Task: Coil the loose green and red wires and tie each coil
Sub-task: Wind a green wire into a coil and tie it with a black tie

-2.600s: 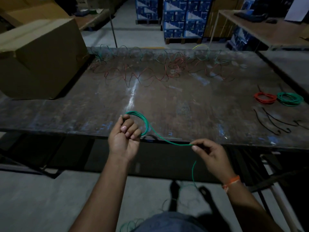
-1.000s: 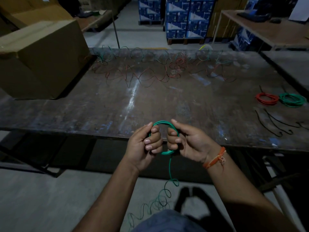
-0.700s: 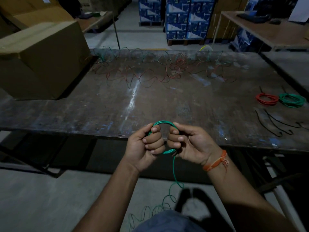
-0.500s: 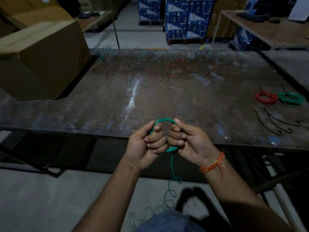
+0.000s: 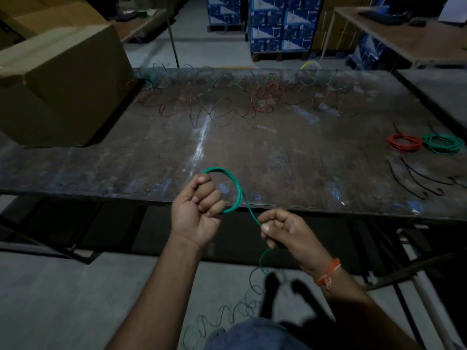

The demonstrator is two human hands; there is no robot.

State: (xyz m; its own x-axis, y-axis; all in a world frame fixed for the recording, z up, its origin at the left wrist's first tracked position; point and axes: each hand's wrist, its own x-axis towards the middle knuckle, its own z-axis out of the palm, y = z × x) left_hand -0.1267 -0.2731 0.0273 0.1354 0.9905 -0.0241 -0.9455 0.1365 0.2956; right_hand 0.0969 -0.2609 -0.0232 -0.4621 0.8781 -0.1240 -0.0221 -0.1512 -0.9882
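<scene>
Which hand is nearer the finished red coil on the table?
Right. The right hand, pinching the green wire, is below and left of the red coil; the left hand, gripping the green loops, is further left.

Bare forearms, an orange thread band (image 5: 328,272) on the right wrist, and blue-grey clothing (image 5: 255,335) below.

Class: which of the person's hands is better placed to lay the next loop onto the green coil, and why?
Right. The left hand grips the green coil and is occupied; the right hand pinches the loose green wire just beside it, probably free to swing it over.
</scene>
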